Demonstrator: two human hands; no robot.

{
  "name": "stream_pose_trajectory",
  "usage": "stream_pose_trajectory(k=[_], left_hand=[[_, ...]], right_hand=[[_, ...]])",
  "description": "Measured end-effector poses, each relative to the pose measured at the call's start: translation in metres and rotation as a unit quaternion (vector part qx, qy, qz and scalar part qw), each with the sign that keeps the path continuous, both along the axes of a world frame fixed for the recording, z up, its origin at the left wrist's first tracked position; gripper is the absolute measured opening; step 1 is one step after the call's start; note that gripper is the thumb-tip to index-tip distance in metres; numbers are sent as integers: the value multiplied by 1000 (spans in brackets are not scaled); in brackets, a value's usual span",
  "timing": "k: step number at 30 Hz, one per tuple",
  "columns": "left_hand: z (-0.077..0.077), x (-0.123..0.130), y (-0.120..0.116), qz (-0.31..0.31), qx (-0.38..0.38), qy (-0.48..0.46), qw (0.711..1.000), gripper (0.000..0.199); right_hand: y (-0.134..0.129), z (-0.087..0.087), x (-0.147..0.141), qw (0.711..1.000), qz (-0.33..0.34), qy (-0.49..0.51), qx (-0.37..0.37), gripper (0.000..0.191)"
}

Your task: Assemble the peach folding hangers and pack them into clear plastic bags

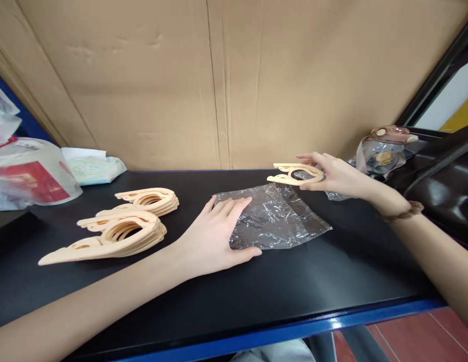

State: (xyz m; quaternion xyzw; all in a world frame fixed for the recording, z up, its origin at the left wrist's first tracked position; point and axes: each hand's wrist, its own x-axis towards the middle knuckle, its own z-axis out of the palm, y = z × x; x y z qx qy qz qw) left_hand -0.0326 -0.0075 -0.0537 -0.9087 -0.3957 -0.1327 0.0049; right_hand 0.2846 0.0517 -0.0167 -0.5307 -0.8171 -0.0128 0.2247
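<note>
My left hand [217, 234] lies palm down with its fingers stretched out, over the left edge of a clear plastic bag [267, 216] that lies flat on the table. At the far right, my right hand [332, 176] grips the rounded end of a beige folded travel hanger [289, 179] between thumb and fingers. The hanger's two arms point left, near the bag's far edge. To the left of my left hand lie two stacks of similar beige hangers, a nearer stack [124, 236] and a farther stack [154, 201].
Cardboard [143, 90] stands along the back of the black table [279, 286], which has a blue front edge. A white plastic bag [33, 171] and a tissue pack [92, 166] sit at the left. A clear bottle [383, 153] and a black bag [441, 181] are at the right.
</note>
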Motion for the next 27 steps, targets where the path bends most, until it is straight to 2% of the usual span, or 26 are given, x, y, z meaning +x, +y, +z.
stream_pose_trajectory(k=[6, 11, 13, 16, 19, 24, 27], left_hand=[[-4, -10, 1, 15, 24, -17, 999, 83], [-8, -11, 7, 18, 37, -17, 999, 83], [-9, -11, 8, 16, 32, -17, 999, 83], [-9, -10, 8, 12, 29, -20, 999, 83], [-9, -11, 6, 15, 29, -23, 999, 81], [-10, -11, 5, 34, 27, -25, 999, 83], [-10, -10, 4, 35, 24, -28, 999, 82]], right_hand=[[-17, 25, 13, 997, -19, 2, -75, 80], [-30, 30, 14, 981, 48, 23, -188, 86], [-30, 28, 9, 976, 78, 19, -203, 87], [-28, 24, 2, 975, 106, 17, -194, 84], [-25, 21, 3, 979, 106, 25, -170, 81], [-34, 32, 14, 990, 43, 44, -124, 69], [-40, 39, 17, 990, 42, 87, -98, 69]])
